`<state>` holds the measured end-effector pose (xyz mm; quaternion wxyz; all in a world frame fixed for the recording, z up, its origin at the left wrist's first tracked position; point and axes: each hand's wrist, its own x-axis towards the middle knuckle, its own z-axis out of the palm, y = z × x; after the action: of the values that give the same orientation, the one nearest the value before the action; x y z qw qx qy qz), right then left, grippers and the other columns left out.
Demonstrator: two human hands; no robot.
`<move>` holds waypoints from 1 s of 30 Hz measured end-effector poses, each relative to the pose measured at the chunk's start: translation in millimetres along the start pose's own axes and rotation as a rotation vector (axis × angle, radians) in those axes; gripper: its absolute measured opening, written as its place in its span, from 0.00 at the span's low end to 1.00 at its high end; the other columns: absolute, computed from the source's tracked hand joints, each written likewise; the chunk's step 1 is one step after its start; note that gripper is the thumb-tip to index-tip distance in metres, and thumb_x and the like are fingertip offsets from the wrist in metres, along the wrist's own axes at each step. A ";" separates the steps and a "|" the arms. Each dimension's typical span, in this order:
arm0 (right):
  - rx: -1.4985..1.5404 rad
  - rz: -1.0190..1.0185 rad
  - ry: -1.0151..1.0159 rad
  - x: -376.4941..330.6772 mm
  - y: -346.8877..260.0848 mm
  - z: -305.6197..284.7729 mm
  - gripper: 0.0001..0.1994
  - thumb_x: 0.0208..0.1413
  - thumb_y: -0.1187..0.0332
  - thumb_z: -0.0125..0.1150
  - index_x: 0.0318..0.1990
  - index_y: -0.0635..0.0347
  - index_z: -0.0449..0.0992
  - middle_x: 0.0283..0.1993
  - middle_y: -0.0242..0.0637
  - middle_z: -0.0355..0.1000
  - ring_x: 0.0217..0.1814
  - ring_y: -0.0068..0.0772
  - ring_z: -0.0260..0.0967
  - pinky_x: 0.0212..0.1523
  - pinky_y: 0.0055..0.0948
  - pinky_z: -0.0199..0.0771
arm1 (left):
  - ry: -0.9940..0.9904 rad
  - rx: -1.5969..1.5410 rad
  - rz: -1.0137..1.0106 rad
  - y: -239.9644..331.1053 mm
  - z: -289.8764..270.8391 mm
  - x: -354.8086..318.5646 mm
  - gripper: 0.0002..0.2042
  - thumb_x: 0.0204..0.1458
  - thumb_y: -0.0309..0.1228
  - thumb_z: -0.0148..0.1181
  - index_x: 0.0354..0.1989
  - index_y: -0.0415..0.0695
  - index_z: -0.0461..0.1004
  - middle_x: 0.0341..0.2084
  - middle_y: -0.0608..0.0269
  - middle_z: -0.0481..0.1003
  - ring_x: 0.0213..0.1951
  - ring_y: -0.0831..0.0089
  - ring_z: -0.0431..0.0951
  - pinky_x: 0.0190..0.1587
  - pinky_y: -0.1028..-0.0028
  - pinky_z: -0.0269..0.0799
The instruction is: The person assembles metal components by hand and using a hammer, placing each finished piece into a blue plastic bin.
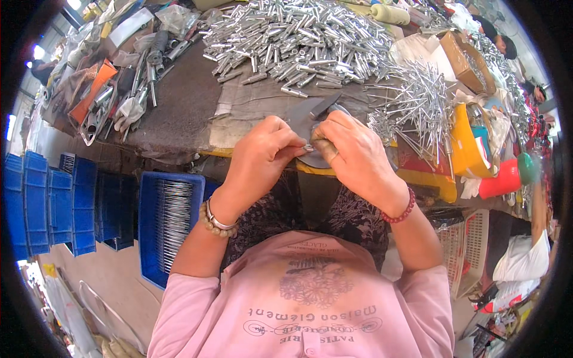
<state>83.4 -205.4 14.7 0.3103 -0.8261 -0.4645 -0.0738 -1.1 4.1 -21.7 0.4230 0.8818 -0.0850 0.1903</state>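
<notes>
A: What is on the far left?

B: Stacked blue crates (36,203) stand on the floor. Nearer to the person there is one blue crate (170,224) with thin metal rods lying inside. On the table (179,107) above, at its left part, lie mixed hand tools (113,89).

A: And the hands?

B: The left hand (259,158) is closed, its fingertips pinching a small metal piece (308,147). A beaded bracelet (216,222) sits on this wrist. The right hand (352,155) is closed too, and its fingertips meet the same small piece from the other side, so both hands hold it together. The piece is between the two hands, above the near edge of the table, in front of the person's chest. I cannot tell its exact shape; it is too small.

A: What lies behind the hands?

B: A big heap of short silver metal tubes (298,39) is on the table, well apart from the hands. To the right is a pile of thin metal pins (415,104), near the right hand. Further right stands a red cup (500,179).
</notes>
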 end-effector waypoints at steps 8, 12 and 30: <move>-0.233 -0.032 -0.013 -5.2 -11.3 -6.0 0.05 0.60 0.73 0.66 0.43 0.58 0.81 0.44 0.39 0.75 0.52 0.47 0.76 0.54 0.46 0.77 | -0.013 -0.030 -0.022 0.0 -0.7 0.4 0.08 0.56 0.21 0.75 0.43 0.41 0.85 0.37 0.61 0.75 0.38 0.66 0.79 0.42 0.69 0.75; -0.309 0.030 0.191 -14.8 2.1 -23.5 0.13 0.56 0.75 0.68 0.49 0.58 0.84 0.46 0.39 0.77 0.52 0.47 0.76 0.56 0.47 0.76 | -0.036 -0.076 -0.044 -0.3 -2.8 1.8 0.08 0.56 0.21 0.75 0.43 0.40 0.85 0.37 0.61 0.75 0.39 0.68 0.78 0.43 0.70 0.74; -0.166 0.052 0.102 -67.3 -13.4 -34.1 0.28 0.52 0.81 0.69 0.62 0.52 0.84 0.45 0.40 0.75 0.39 0.44 0.81 0.38 0.40 0.82 | -0.053 -0.107 -0.038 -5.0 -3.4 1.7 0.08 0.55 0.19 0.75 0.43 0.39 0.85 0.37 0.63 0.75 0.38 0.71 0.77 0.42 0.72 0.73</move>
<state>40.7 -268.8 20.2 0.2660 -0.8558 -0.4190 -0.1461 1.1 9.9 -22.6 0.4706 0.8641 -0.0894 0.1541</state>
